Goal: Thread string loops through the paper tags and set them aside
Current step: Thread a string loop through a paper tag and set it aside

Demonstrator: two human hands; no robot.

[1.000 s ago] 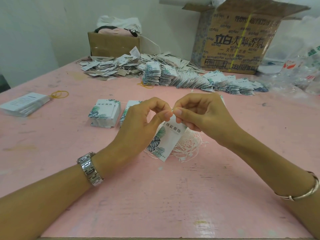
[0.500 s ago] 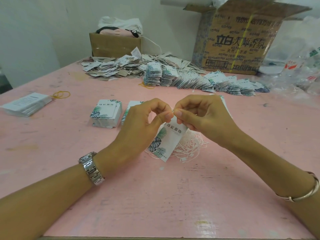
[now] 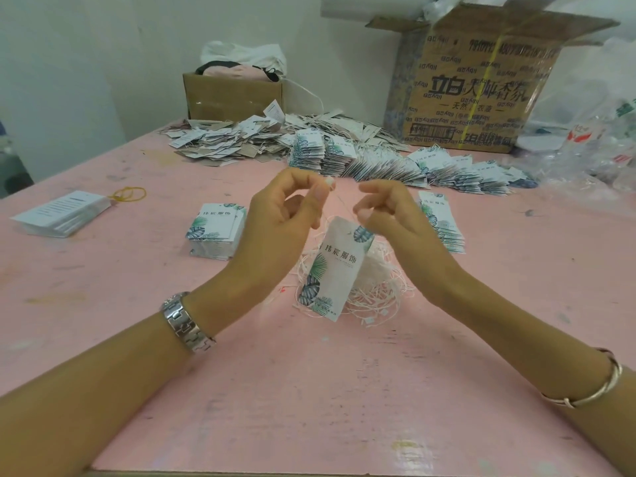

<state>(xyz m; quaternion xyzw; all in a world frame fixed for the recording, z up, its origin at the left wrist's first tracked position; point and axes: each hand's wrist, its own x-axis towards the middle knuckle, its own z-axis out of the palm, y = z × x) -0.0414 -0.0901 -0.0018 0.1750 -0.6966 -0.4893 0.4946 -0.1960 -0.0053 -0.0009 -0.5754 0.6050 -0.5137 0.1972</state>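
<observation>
A white paper tag (image 3: 332,270) with green leaf print hangs from a thin string loop (image 3: 344,206) above the pink table (image 3: 309,390). My left hand (image 3: 285,215) pinches the string's white end piece, raised at upper left. My right hand (image 3: 389,215) pinches the string just above the tag's top. Under the tag lies a tangle of loose white strings (image 3: 375,290). Two stacks of unthreaded tags sit behind the hands, one at the left (image 3: 216,232) and one at the right (image 3: 442,222).
A long row of tags with strings (image 3: 395,163) and a loose heap of tags (image 3: 234,142) lie farther back. Two cardboard boxes (image 3: 471,87) (image 3: 234,94) stand by the wall. A white card stack (image 3: 62,213) and yellow rubber bands (image 3: 129,194) are at the left. Plastic bags (image 3: 585,146) crowd the right.
My hands have drawn apart, the left rising with the string's end. The string has been pulled out longer and the tag now dangles from it between the hands.
</observation>
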